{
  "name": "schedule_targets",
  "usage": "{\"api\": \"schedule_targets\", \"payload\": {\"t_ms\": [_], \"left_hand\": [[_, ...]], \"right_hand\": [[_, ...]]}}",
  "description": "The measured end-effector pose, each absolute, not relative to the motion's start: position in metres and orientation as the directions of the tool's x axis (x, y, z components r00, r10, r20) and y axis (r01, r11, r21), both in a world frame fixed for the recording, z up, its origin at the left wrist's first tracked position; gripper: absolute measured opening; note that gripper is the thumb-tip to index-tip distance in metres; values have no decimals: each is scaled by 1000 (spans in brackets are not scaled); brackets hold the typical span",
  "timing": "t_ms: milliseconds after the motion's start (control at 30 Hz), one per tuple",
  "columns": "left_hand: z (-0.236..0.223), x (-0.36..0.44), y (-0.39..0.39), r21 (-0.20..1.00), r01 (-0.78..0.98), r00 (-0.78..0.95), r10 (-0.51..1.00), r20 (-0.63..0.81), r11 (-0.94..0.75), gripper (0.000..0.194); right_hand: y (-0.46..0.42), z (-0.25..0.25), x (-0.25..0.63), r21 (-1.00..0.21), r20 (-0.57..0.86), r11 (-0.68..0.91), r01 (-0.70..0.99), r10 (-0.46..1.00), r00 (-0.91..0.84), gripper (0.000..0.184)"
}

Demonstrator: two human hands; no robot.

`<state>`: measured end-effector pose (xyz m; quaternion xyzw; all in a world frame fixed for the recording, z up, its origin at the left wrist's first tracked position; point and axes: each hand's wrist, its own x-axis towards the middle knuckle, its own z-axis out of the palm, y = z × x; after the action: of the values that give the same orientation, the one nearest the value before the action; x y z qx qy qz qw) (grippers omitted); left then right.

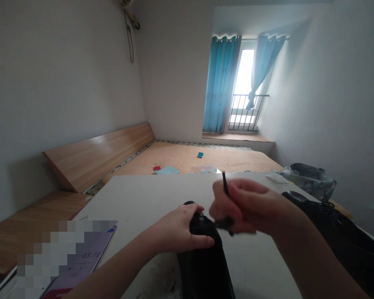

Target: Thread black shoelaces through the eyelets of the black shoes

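A black shoe (pixel 205 261) lies on the white table (pixel 149 195), its toe pointing toward me. My left hand (pixel 180 228) is wrapped over the shoe's far end and holds it down. My right hand (pixel 243 205) hovers just right of it, fingers pinched on a thin black lace (pixel 225 185) that sticks up above the knuckles. The hand is slightly blurred.
A second black shoe (pixel 330 224) lies at the right of the table. A phone with a purple screen (pixel 84 259) rests at the front left. Behind the table is a bare wooden bed base (pixel 187 155) with small items, and a grey bag (pixel 310 176) at right.
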<state>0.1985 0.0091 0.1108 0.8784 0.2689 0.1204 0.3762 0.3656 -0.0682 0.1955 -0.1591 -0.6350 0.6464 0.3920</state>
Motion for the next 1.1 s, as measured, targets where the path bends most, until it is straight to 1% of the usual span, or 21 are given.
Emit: {"api": "schedule_targets", "payload": {"t_ms": [67,100,167,200,267,333,367,433,467,500,567,633,700,733,767,800,900,933,1000,1067,1100], "left_hand": [[122,193,10,730,404,822,568,-25,-552,60],[129,190,10,725,423,805,593,-24,-544,56],[143,186,9,717,455,725,687,46,-528,45],[149,184,7,738,437,702,708,79,-515,40],[155,183,2,822,332,726,682,91,-463,37],[155,184,-2,870,263,748,657,88,-416,32],[153,185,-5,871,261,743,663,94,-416,33],[149,188,-9,849,268,738,664,123,-455,45],[147,190,-11,848,250,760,637,127,-467,44],[147,191,-12,865,207,798,591,121,-457,38],[150,193,-13,922,104,850,515,111,-372,22],[154,192,-12,964,19,832,538,132,-265,28],[159,189,-9,975,-73,764,617,189,-209,34],[160,187,-7,975,-115,725,655,213,-190,35],[161,185,-4,972,-162,690,685,234,-169,35],[162,182,-2,967,-206,658,711,250,-150,34],[168,176,5,937,-325,550,780,299,-130,30],[171,173,7,923,-359,514,796,320,-139,29],[180,166,9,901,-403,448,824,348,-162,28],[189,158,11,888,-416,395,841,371,-196,31],[193,154,11,882,-412,367,845,390,-228,33]], "right_hand": [[-57,197,374,-907,229,16,-422,859,-458,28],[-52,197,377,-879,181,-25,-475,906,-382,27],[-43,199,382,-823,94,-81,-563,957,-274,29],[-41,200,383,-801,52,-103,-589,969,-241,32],[-39,200,382,-777,2,-126,-617,979,-203,35],[-41,199,377,-781,5,-123,-612,979,-204,32],[-42,198,375,-793,25,-113,-598,976,-218,30],[-45,195,370,-826,86,-85,-557,958,-274,24],[-46,193,368,-850,109,-72,-522,945,-308,22],[-47,192,368,-879,126,-49,-475,936,-329,21],[-46,191,369,-947,139,42,-318,948,-288,22],[-44,191,374,-982,181,175,-66,976,-118,24],[-38,191,383,-938,300,276,209,950,91,23],[-35,191,388,-905,359,297,305,917,172,23],[-32,190,395,-882,402,308,356,886,232,23],[-28,189,402,-875,425,315,367,864,270,23],[-21,187,422,-880,438,331,341,842,314,24],[-20,187,428,-867,455,327,376,829,326,23],[-21,188,437,-808,507,300,508,792,340,23],[-25,189,440,-736,533,253,628,789,306,25],[-28,189,440,-707,522,235,668,810,267,26]]}}
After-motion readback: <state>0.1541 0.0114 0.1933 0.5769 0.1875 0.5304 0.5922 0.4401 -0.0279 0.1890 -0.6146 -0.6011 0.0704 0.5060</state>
